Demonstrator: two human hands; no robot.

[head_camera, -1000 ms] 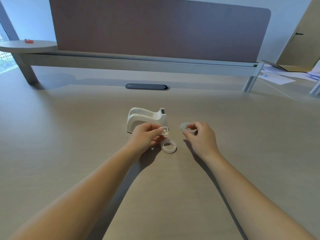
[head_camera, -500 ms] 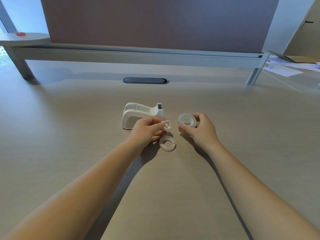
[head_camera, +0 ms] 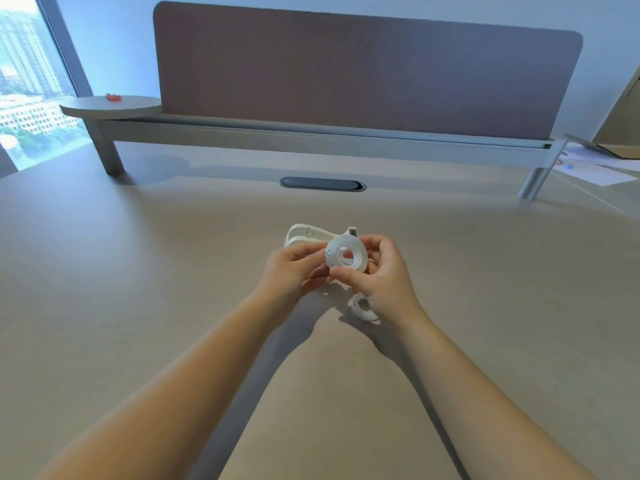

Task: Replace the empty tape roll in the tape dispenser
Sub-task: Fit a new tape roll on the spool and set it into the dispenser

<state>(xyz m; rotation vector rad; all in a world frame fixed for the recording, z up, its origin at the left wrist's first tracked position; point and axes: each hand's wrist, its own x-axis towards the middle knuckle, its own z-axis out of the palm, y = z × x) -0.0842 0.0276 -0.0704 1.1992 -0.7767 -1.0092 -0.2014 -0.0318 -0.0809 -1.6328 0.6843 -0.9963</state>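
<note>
A white tape dispenser (head_camera: 304, 233) stands on the desk just beyond my hands, partly hidden by them. I hold a translucent tape roll (head_camera: 346, 255) up above the desk between both hands. My right hand (head_camera: 377, 275) pinches its near and right rim. My left hand (head_camera: 294, 268) touches its left side; the small white spindle piece it held earlier is hidden behind the roll, apart from what may be its hub showing in the roll's hole. An empty white tape core (head_camera: 363, 308) lies flat on the desk under my right wrist.
A dark oval cable grommet (head_camera: 322, 184) sits in the desk beyond the dispenser. A raised shelf (head_camera: 311, 140) with a brown divider panel (head_camera: 363, 71) runs along the back. Papers (head_camera: 595, 168) lie at the far right.
My hands came together: the right brought the tape roll left and up to the left hand's piece, in front of the dispenser. The camera tilted up, showing more of the divider.
</note>
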